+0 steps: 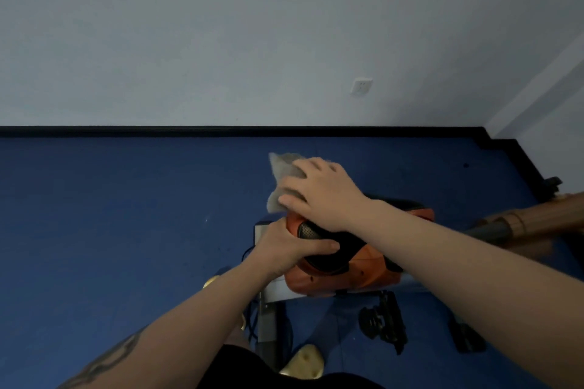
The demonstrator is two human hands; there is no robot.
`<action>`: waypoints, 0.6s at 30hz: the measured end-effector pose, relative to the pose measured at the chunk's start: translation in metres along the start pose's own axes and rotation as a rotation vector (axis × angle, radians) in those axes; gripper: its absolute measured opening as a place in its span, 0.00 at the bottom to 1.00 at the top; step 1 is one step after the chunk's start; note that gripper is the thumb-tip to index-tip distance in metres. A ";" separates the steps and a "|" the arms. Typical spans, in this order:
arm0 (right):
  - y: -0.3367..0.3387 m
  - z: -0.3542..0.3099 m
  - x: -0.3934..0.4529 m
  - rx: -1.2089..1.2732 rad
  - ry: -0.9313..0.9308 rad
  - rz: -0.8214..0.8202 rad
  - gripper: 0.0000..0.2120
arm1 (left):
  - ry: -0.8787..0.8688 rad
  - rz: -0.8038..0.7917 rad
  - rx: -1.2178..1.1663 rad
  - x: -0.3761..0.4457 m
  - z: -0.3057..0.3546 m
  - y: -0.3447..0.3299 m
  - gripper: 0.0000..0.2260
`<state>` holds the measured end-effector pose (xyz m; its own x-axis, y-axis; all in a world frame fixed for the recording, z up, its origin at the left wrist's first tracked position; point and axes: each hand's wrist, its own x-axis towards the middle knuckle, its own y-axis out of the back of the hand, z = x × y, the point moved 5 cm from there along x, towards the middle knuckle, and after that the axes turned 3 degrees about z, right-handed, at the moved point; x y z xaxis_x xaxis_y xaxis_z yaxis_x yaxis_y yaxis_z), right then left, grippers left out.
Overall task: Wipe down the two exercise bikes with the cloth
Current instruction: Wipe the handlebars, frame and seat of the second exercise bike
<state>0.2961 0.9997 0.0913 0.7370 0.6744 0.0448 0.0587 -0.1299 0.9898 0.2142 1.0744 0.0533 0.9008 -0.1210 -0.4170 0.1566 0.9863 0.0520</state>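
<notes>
One bike only is clearly in my view: an orange-and-black exercise bike (344, 265) seen from above, standing on the blue floor (126, 215) near the wall. The grey cloth (284, 180) lies at its front top end, pinned under the right hand (319, 189), whose fingers spread flat over it and press down rather than curl round it; the cloth's far corners stick out past the fingertips toward the wall. The left hand (284, 246) grips the black saddle-like top part (322, 249) of the bike, thumb laid across it, steadying the frame. My reading: the wiping of this first bike is under way, on its upper front part, with the lower body, the pedal (384, 322) and the grey post (268, 309) below it likely not yet reached. Next move, as I judge it, calls for dragging the cloth across the top while keeping palm pressure even, so the cloth does not bunch or slip out from under the flat fingers; the left hand will need to shift off the black part for that to be wiped too. At the right edge a brown cylindrical thing (537, 218) shows, blurred; I cannot tell whether it belongs to a second bike. A white wall socket (361, 86) sits above the black skirting (221, 131).
</notes>
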 end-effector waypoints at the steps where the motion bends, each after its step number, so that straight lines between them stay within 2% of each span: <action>1: 0.002 0.001 0.004 0.018 0.056 -0.025 0.22 | -0.004 0.000 0.005 0.000 0.002 0.000 0.15; 2: 0.004 0.006 0.010 0.084 0.043 -0.072 0.21 | 0.001 0.000 0.008 0.000 0.003 0.001 0.15; 4: 0.002 0.022 0.026 0.300 -0.164 -0.200 0.18 | 0.026 0.001 -0.005 0.000 0.002 0.002 0.16; 6: -0.001 0.026 0.035 0.343 -0.323 -0.235 0.17 | 0.036 0.004 -0.021 -0.001 0.000 0.003 0.16; 7: -0.001 0.021 0.035 0.275 -0.297 -0.230 0.17 | 0.030 0.009 -0.006 -0.001 -0.001 0.003 0.16; 10: 0.000 -0.007 0.019 0.017 0.046 -0.111 0.18 | -0.006 0.048 0.030 0.001 -0.002 0.002 0.21; 12: 0.002 -0.007 0.014 0.030 0.088 -0.083 0.18 | -0.016 0.043 0.057 0.002 0.000 0.004 0.27; 14: 0.003 0.000 0.014 0.115 -0.075 -0.050 0.18 | -0.033 0.053 0.154 0.002 0.005 0.007 0.39; 16: 0.001 0.009 0.007 0.217 -0.310 -0.009 0.19 | -0.051 0.144 0.392 0.001 0.014 0.014 0.55; 18: 0.000 0.029 -0.009 0.292 -0.527 -0.025 0.19 | -0.173 0.180 0.551 0.003 0.029 0.016 0.59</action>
<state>0.3087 0.9729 0.0873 0.9631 0.2384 -0.1245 0.2074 -0.3633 0.9083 0.2306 1.0869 0.0790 0.9782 -0.0203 -0.2065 0.1410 0.7950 0.5900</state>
